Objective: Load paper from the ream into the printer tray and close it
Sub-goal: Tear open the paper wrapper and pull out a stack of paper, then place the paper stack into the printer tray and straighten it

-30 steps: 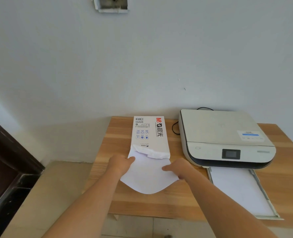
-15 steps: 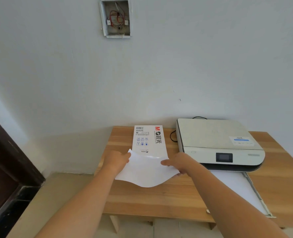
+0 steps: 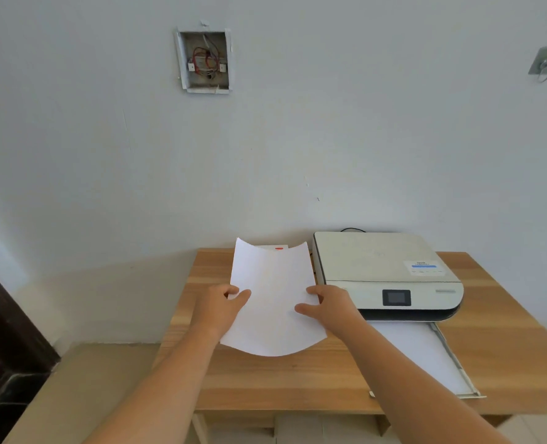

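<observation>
A thin stack of white paper (image 3: pixel 273 299) hangs above the wooden table (image 3: pixel 265 379), bowed across its width. My left hand (image 3: pixel 221 304) pinches its left edge and my right hand (image 3: pixel 328 304) pinches its right edge. Behind the sheets only a strip of the ream wrapper (image 3: pixel 277 248) with a red mark shows. The white printer (image 3: pixel 384 274) stands to the right, and its tray (image 3: pixel 451 360) is pulled out toward me with white paper lying in it.
A black cable (image 3: pixel 352 230) runs behind the printer to the wall. An open wall box with wires (image 3: pixel 205 60) is high on the wall. A dark door frame (image 3: pixel 6 331) stands at the far left. Bare tabletop lies right of the tray.
The sheets have come fully out of the ream wrapper and risen off the table, now held up in front of the ream. The camera has tilted up.
</observation>
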### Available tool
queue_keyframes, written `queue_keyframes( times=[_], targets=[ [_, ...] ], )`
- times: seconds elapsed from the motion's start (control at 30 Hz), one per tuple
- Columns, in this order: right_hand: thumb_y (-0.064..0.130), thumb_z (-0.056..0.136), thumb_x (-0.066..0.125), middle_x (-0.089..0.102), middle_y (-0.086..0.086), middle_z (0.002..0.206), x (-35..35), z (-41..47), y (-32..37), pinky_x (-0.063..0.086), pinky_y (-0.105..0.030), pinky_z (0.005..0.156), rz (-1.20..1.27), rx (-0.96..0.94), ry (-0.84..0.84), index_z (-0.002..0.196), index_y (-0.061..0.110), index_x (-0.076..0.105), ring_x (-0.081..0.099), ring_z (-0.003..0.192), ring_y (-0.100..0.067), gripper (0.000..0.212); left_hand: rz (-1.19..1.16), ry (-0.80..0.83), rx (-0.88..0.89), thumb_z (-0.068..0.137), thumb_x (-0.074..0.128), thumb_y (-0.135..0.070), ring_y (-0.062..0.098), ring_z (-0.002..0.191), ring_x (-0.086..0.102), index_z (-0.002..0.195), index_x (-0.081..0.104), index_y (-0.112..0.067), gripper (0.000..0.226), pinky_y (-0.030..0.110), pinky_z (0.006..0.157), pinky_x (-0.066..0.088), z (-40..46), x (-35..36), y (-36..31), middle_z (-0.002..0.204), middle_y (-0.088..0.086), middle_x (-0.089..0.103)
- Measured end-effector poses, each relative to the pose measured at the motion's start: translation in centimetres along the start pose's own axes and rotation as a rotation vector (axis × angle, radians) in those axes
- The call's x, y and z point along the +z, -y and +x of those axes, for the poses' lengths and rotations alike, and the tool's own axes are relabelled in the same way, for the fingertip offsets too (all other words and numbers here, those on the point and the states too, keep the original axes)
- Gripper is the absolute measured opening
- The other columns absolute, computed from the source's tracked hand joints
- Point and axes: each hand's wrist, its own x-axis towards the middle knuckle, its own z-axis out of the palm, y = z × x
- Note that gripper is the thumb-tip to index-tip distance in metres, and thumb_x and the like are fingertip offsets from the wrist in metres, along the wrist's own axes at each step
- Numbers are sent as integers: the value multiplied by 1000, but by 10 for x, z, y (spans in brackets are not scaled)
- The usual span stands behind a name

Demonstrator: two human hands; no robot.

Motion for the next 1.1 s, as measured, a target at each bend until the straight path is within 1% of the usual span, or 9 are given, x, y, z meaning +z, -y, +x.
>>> queue_keyframes(
  times=[0.07,0.17,0.3,0.4,0.53,0.7,0.83,0.93,1.1],
  targets=[
    [42,77,74,55,-2,124,-3,-2,-4,48,-30,94,-20,-23,-34,134,20,53,55,109,-18,64,7,22,10,76,75,-40,11,94,55,105,69,-18,37,23,78,40,-1,3,0,102,-6,58],
    [40,80,72,54,0,127,-9,-3,-10,44,-26,93,-52,-35,-56,134,22,53,53,112,-16,61,14,48,23,73,77,-40,14,97,56,109,67,-20,43,25,79,43,-1,6,-2,106,-5,56],
    [36,79,73,54,1,130,-19,-1,-21,44,-28,97,-26,-35,-64,133,22,54,51,115,-15,59,3,47,26,71,80,-35,13,99,54,110,66,-22,44,25,78,41,0,13,-5,110,-4,57],
    [33,80,74,54,-1,130,-28,1,-31,43,-28,97,-22,-33,-57,135,21,53,51,115,-16,60,2,57,38,70,81,-32,13,96,55,108,65,-25,42,25,75,41,-3,22,-9,112,-2,57],
    [29,80,75,54,-3,130,-45,3,-47,45,-28,94,32,5,-48,135,21,53,54,112,-17,60,29,74,63,71,81,-29,12,91,54,112,64,-23,45,24,73,40,-10,40,-23,111,-2,55],
    [28,79,76,54,-2,132,-77,1,-73,46,-27,92,44,19,-54,134,23,54,55,112,-17,59,41,60,63,71,80,-31,13,91,54,113,64,-23,45,28,77,45,-26,71,-46,110,-5,54],
    [26,79,76,54,-2,133,-109,-1,-97,46,-31,96,50,30,-57,134,23,54,55,114,-20,59,42,50,82,72,80,-31,14,92,54,113,63,-21,45,27,78,44,-40,102,-69,110,-4,55],
    [24,78,76,55,-3,133,-131,-4,-117,45,-29,96,58,24,-67,133,21,55,54,114,-20,59,39,42,83,73,79,-30,15,94,54,113,63,-21,44,28,80,46,-52,124,-86,109,-4,55],
    [24,78,76,56,-4,129,-161,-11,-150,45,-26,91,74,38,-62,132,21,55,54,104,-17,59,51,56,72,74,78,-30,15,96,54,114,62,-20,45,32,84,50,-71,160,-106,112,-3,55]
  ],
)
